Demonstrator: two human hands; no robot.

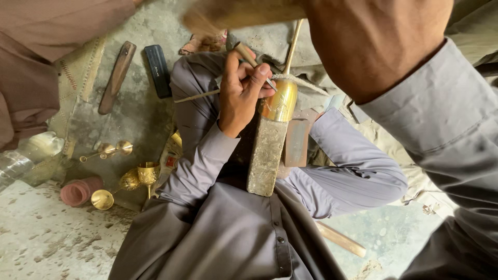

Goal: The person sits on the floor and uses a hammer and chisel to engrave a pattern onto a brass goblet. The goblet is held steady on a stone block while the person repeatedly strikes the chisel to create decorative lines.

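My left hand is bent at the wrist, its fingers curled and pinching a slim metal chisel, whose tip is set against the upper rim of a brass cup. The chisel leans from upper left down to lower right. The cup sits on the end of a long, rough block that slopes up from my lap between my knees, and my grey sleeve runs down beside it.

My right hand is raised close to the camera, large at the top of the frame. Above the cup, a wooden hammer handle is smeared by motion blur; my right fingers are out of sight, so I cannot tell how they close around it.

On the concrete floor to my left lie several small brass goblets, some upright and some tipped over, next to a pink roll. Farther up, a wooden-handled tool and a dark rectangular block lie side by side. A wooden stick pokes out from under my right leg. A reddish-brown garment fills the upper left corner.
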